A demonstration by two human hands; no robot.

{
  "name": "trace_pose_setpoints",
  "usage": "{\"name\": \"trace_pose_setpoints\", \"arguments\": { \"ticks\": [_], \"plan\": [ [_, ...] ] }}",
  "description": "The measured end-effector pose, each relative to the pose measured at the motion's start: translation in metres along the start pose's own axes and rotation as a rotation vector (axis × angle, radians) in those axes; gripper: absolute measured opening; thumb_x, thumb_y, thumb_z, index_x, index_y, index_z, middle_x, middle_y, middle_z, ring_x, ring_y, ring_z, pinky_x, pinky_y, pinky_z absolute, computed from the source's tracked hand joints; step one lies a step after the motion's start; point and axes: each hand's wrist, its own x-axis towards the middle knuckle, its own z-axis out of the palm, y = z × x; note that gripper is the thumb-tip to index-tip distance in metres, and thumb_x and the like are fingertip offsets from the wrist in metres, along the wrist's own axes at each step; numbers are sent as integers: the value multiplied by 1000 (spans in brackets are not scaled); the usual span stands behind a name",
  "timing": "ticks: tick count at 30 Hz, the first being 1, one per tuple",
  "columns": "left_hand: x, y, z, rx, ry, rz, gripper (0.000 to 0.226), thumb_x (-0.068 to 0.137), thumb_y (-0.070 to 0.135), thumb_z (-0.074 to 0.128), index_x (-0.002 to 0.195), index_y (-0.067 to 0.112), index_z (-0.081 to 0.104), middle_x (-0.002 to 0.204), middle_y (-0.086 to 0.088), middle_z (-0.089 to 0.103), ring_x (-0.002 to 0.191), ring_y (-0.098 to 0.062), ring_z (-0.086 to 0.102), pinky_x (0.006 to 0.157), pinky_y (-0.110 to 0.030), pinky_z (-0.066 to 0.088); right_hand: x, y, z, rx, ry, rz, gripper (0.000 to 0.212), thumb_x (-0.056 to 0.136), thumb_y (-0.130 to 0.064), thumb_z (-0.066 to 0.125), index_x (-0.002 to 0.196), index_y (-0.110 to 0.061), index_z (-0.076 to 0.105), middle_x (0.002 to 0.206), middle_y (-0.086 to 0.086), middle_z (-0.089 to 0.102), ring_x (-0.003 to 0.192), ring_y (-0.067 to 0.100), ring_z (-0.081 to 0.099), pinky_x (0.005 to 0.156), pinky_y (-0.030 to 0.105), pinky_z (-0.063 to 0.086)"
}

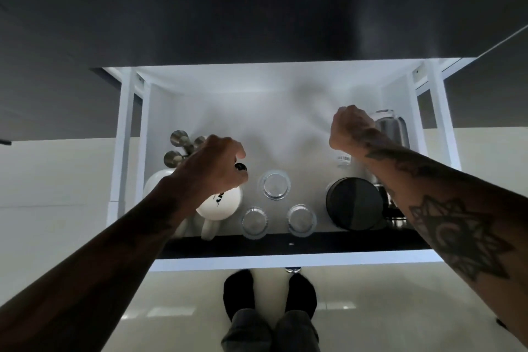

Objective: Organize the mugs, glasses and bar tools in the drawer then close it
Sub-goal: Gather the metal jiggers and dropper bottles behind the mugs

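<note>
The white drawer [274, 261] stands pulled out below me. My left hand [213, 164] hovers over the left side, fingers pinched on a small dark-tipped bar tool [240, 166]. Steel jiggers [177, 138] stand just behind it. Two white mugs sit under that hand, one with black print [221, 204], the other [158, 180] partly hidden by my arm. Three clear glasses [275, 184] [254, 221] [301, 220] stand upside down at the front middle. My right hand [351, 128] is fisted around a clear glass [343, 158] with a barcode label, beside a steel shaker [394, 130].
A round black mug [354, 203] sits at the front right, with steel items [395, 210] half hidden under my right forearm. The drawer's back middle shows bare white floor [257, 123]. A dark countertop [257, 8] overhangs the back. My feet [270, 294] stand on pale tiles.
</note>
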Motion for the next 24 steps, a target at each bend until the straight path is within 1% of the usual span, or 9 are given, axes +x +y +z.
{"name": "trace_pose_setpoints", "arguments": {
  "ticks": [2,4,6,8,11,13,16,20,24],
  "plan": [
    [2,-5,2,-48,-23,-12,33,75,35,68,107,28,72,101,2,74,107,-21,65,86,-32,41,-2,-2,3,-10,-35,17,13,78,-3,57,90,0,59,103,19,64,102,35,63,87,40,56],
    [2,-8,1,-74,-46,-21,30,73,37,66,101,27,73,96,1,74,102,-23,66,83,-33,48,-1,-1,5,51,-19,26,11,81,-7,56,88,1,59,103,18,62,99,35,62,88,38,53],
    [0,-8,0,-37,-53,-19,17,76,33,64,86,23,73,88,0,73,93,-23,65,65,-28,40,0,-6,3,257,80,-25,23,84,-14,59,100,1,66,104,16,66,100,33,62,80,28,47],
    [-4,-5,-3,-14,-35,-15,20,79,28,61,66,12,60,73,-3,65,86,-25,59,54,-23,25,-13,-24,-4,575,198,-194,20,81,-16,64,99,-8,68,94,7,69,97,25,61,71,23,38],
    [-7,1,-3,-33,-41,-34,20,81,24,60,64,19,50,66,-2,49,89,-27,49,55,-24,23,-43,-57,-11,834,52,-460,13,79,-16,69,92,-16,66,88,-5,71,87,11,69,71,20,50],
    [-5,0,0,-60,-53,-34,13,82,25,60,71,22,54,74,-3,50,100,-30,51,68,-27,31,-52,-73,-4,784,-93,-584,16,76,-13,73,89,-17,66,88,-2,73,87,11,71,78,29,58],
    [-4,0,3,-63,-41,-31,10,82,24,60,79,16,64,82,-7,56,110,-29,50,73,-30,34,-44,-82,6,536,-156,-672,24,68,-10,78,85,-19,65,88,0,72,89,17,69,79,39,57],
    [-7,2,1,-52,-48,-24,16,82,22,60,69,15,55,62,1,38,107,-28,53,70,-30,35,-38,-87,3,339,-243,-660,32,64,-19,81,89,-18,61,92,1,69,94,20,63,80,41,54],
    [-8,3,-2,-38,-75,-36,29,81,25,61,61,14,43,58,1,33,106,-29,54,67,-31,36,-38,-91,-5,183,-328,-596,37,64,-32,81,89,-24,55,97,1,66,94,23,62,72,36,50]
  ]
}}
